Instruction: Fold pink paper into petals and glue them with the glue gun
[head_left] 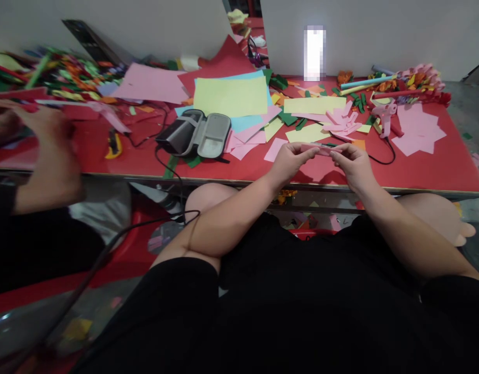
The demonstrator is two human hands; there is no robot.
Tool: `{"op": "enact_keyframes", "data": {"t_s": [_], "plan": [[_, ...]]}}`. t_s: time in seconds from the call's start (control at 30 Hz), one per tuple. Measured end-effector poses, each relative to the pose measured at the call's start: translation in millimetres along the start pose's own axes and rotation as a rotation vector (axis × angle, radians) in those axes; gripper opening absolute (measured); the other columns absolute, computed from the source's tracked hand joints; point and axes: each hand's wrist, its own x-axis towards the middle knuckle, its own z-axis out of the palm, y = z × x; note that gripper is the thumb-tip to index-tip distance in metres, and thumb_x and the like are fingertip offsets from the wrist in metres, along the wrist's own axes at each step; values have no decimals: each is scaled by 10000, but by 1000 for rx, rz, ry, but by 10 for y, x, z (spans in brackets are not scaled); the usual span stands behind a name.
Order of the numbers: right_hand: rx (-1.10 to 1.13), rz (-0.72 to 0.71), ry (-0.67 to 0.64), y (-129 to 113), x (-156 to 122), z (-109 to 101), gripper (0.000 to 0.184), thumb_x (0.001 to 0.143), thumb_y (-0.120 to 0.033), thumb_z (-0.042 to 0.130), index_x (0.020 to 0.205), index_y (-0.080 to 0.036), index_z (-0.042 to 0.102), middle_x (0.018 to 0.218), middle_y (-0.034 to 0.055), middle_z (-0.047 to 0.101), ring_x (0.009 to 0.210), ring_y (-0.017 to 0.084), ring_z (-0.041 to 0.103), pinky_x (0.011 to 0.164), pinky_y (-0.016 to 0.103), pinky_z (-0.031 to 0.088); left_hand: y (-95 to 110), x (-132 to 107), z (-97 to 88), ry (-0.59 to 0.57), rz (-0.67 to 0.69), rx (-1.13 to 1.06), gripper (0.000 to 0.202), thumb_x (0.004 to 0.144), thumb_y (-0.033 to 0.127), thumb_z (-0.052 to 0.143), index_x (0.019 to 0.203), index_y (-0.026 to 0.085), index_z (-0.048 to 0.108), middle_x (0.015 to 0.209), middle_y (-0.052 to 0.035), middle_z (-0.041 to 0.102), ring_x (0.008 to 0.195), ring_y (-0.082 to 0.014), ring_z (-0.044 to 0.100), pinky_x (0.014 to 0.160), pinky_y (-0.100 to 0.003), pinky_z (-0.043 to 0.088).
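Note:
Near the front edge of the red table, my left hand (293, 160) pinches one end of a narrow pink paper strip (320, 150). My right hand (350, 158) grips the other end, so the strip stretches level between my fingertips. Something dark and thin shows along its far edge, too small to make out. Just beyond my hands lie a heap of cut pink strips (343, 123) and a pale yellow paper piece (307, 133). A pink hot glue gun (385, 115) lies to the right, its cable running toward my right hand.
An open grey case (214, 136) and a yellow utility knife (113, 144) lie to the left on the red table (426, 174). Yellow sheets (231, 96) are stacked behind. A co-worker's hand (48, 122) is at the far left. A black cable (118, 236) crosses beside my left arm.

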Motion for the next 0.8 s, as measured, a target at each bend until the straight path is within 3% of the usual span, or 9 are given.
{"op": "enact_keyframes", "data": {"t_s": [0.13, 0.27, 0.57, 0.7, 0.8], "plan": [[35, -6, -8, -19, -12, -3, 387, 846, -562, 1030, 959, -303, 766, 865, 9, 675, 798, 207, 611, 772, 412, 565, 32, -5, 22, 8, -11, -17, 267, 1008, 523, 1030, 935, 269, 994, 874, -55, 852, 829, -172, 650, 858, -344, 573], [23, 7, -30, -59, -25, -7, 412, 843, -595, 1039, 965, -309, 767, 900, 11, 709, 819, 211, 635, 800, 422, 609, 61, -14, 48, 62, -93, 37, 234, 1029, 456, 1018, 910, 260, 971, 815, -40, 801, 797, -169, 626, 788, -337, 520], [6, 6, -55, -63, -14, -10, 491, 783, -622, 1107, 971, -285, 804, 877, 15, 758, 813, 206, 685, 762, 387, 606, -55, -5, 105, 77, -118, -7, 393, 931, 574, 1083, 854, 221, 928, 791, -32, 775, 748, -144, 589, 729, -324, 481], [-12, 3, -27, -65, 0, -28, 487, 753, -615, 1122, 940, -269, 834, 807, 11, 762, 788, 203, 692, 743, 371, 596, -62, 27, 76, 19, -74, 10, 354, 914, 568, 1075, 938, 228, 981, 822, -46, 828, 754, -150, 632, 724, -324, 490], [-54, 9, -20, -79, 18, -51, 464, 743, -607, 1115, 916, -265, 853, 862, 45, 832, 818, 220, 729, 762, 385, 615, 4, 63, -8, -70, -35, 79, 294, 891, 505, 1079, 983, 236, 1006, 852, -60, 870, 781, -162, 673, 751, -330, 511]]}}
